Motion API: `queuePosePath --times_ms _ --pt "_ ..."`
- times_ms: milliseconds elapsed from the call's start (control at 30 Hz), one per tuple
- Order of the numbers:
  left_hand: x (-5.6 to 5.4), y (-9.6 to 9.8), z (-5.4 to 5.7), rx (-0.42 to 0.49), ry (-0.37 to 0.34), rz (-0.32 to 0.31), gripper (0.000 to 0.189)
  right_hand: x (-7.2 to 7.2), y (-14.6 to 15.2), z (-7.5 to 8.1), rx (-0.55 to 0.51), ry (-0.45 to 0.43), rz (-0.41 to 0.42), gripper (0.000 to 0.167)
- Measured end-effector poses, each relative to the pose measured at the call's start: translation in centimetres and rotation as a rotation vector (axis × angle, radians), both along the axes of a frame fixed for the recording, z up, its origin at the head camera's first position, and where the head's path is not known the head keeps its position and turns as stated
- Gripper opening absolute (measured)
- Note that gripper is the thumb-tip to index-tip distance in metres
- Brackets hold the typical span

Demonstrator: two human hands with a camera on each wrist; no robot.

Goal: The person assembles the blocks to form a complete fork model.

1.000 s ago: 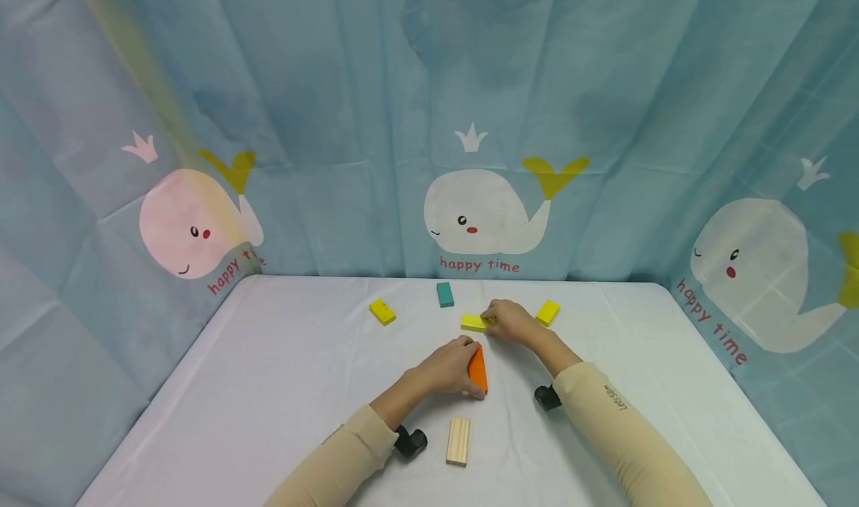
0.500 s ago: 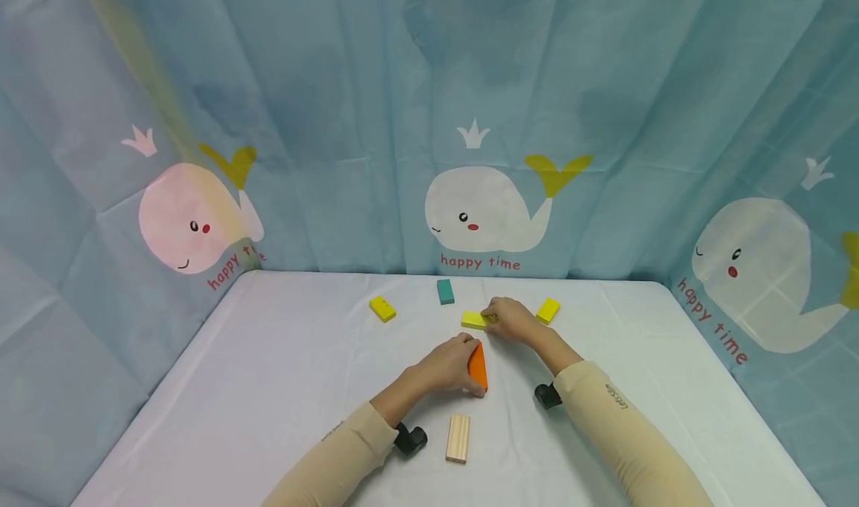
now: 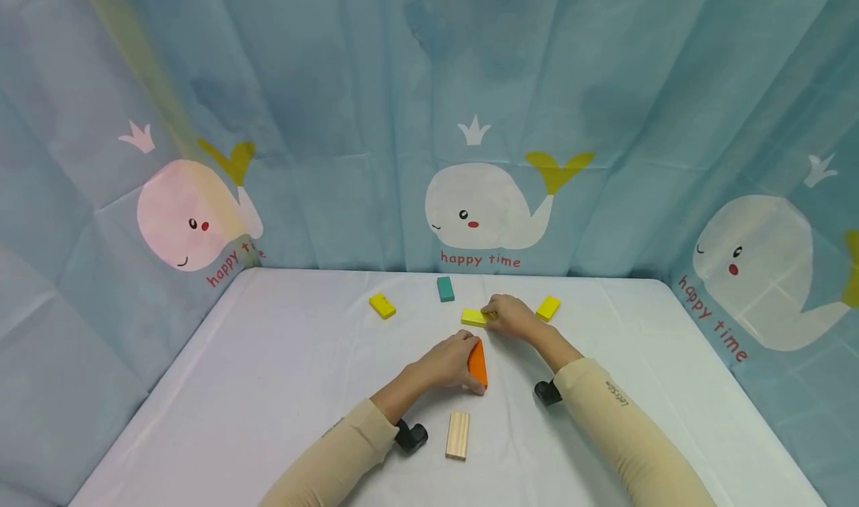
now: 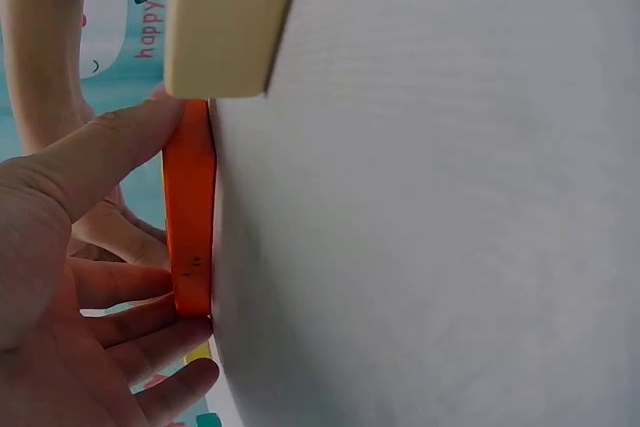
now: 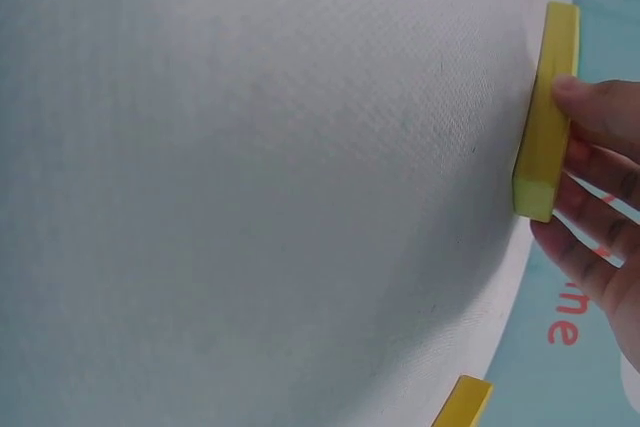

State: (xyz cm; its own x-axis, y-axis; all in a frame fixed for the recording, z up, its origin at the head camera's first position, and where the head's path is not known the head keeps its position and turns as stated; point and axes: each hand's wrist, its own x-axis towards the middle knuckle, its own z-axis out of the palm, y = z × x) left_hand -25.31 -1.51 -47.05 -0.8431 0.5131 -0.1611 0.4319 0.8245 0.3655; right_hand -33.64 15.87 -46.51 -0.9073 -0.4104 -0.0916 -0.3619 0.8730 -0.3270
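Note:
My left hand (image 3: 444, 362) grips an orange triangular block (image 3: 478, 365) by its ends, thumb at the near end and fingers at the far end. In the left wrist view the orange block (image 4: 190, 212) lies against the white cloth between thumb and fingers. Farther back, my right hand (image 3: 511, 317) pinches a yellow block (image 3: 473, 317) at its right end. Seen from the right wrist, the thumb lies on top of this yellow block (image 5: 548, 117) and the fingers are behind it, with the orange block close by its far end.
A plain wooden block (image 3: 458, 435) lies nearest the front. Toward the back are a teal block (image 3: 446, 289), a yellow block (image 3: 382, 306) on the left and another yellow block (image 3: 548, 308) on the right. A whale-print curtain (image 3: 349, 119) stands behind the white table (image 3: 268, 388).
The head view has tilted slightly, so everything sits a little higher in it. Both hands keep the same hold on their blocks.

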Motion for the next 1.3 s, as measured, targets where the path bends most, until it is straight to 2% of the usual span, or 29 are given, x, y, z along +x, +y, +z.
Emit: queuePosePath --times_ms 300,867,1300 --pt "0.2 -0.08 0.08 0.013 -0.035 0.007 0.082 0.16 0.03 -0.26 -0.004 0.007 0.013 0.033" --pt "0.05 0.17 0.37 0.011 -0.042 0.044 0.078 0.13 0.19 0.03 -0.033 0.002 0.011 0.033" --pt "0.29 -0.08 0.51 0.018 -0.029 0.019 0.074 0.02 0.39 0.14 -0.06 -0.013 0.02 0.033"
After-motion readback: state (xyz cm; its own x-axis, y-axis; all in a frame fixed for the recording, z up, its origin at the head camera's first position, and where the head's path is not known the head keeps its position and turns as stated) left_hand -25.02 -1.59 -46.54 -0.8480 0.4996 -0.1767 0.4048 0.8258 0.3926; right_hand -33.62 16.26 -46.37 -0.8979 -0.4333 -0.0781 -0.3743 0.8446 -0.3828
